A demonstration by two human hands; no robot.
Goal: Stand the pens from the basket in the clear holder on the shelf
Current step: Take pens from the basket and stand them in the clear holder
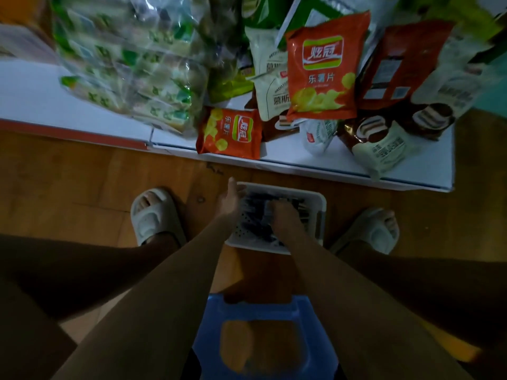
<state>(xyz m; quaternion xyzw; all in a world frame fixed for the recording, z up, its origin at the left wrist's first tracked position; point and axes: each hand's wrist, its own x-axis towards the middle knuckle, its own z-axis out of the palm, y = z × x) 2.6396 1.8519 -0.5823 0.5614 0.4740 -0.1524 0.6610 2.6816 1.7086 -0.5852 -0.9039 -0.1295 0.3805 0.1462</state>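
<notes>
I see right hand curled onto dark pens in white perforated plastic basket, left hand loose-fingered steadying rim; gather them parallel.

Orange chip bags and brown snack packs crowd a white board's right end; a blue stool stands on the floor.

Both hands down in a white perforated plastic basket on the wood floor. Left hand at its left rim, fingers straight, thumb out. Right hand curled w/ fingers buried in the dark pens; exact grip can't tell. Beyond hands: orange crisp packets on a white shelf. Blue plastic stool btwn forearms.
</notes>
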